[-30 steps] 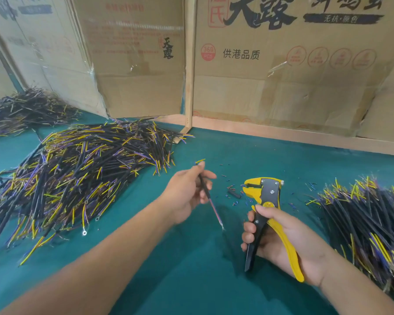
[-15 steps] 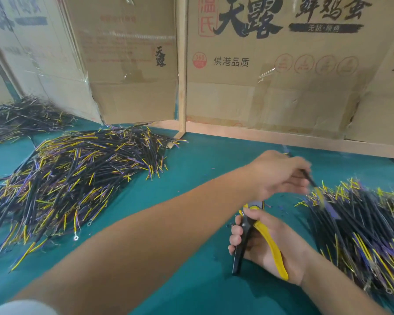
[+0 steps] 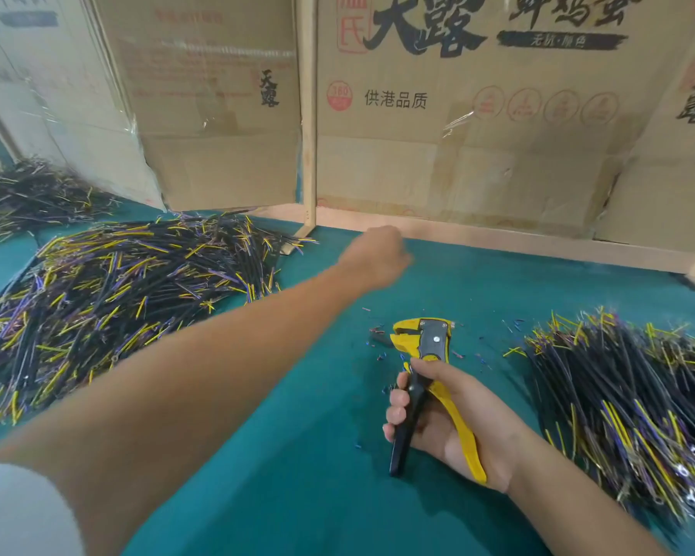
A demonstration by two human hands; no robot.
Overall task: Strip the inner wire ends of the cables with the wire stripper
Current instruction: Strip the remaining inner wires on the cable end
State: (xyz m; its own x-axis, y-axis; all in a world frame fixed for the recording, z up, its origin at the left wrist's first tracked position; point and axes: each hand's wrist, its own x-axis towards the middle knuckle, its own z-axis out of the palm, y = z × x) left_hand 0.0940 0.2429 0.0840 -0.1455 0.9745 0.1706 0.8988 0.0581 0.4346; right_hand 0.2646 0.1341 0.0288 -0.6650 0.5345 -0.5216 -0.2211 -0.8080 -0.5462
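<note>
My right hand (image 3: 450, 419) grips the yellow-and-black wire stripper (image 3: 426, 355) by its handles, jaws pointing away from me and empty. My left hand (image 3: 382, 254) is stretched out over the green table (image 3: 478, 282) near the wooden back rail. It is blurred, its fingers are curled, and no cable shows in it. A large pile of black cables (image 3: 129, 290) with yellow and purple inner wires lies to its left. A second pile of cables (image 3: 626, 395) lies right of the stripper.
Small bits of stripped insulation (image 3: 378, 347) are scattered around the stripper's jaws. Cardboard boxes (image 3: 458, 134) and a wooden frame post (image 3: 307, 114) close off the back. A third cable heap (image 3: 29, 194) lies at the far left.
My left hand carried a cable to the right pile and has come back without it, now reaching further out and left. The right hand kept hold of the stripper.
</note>
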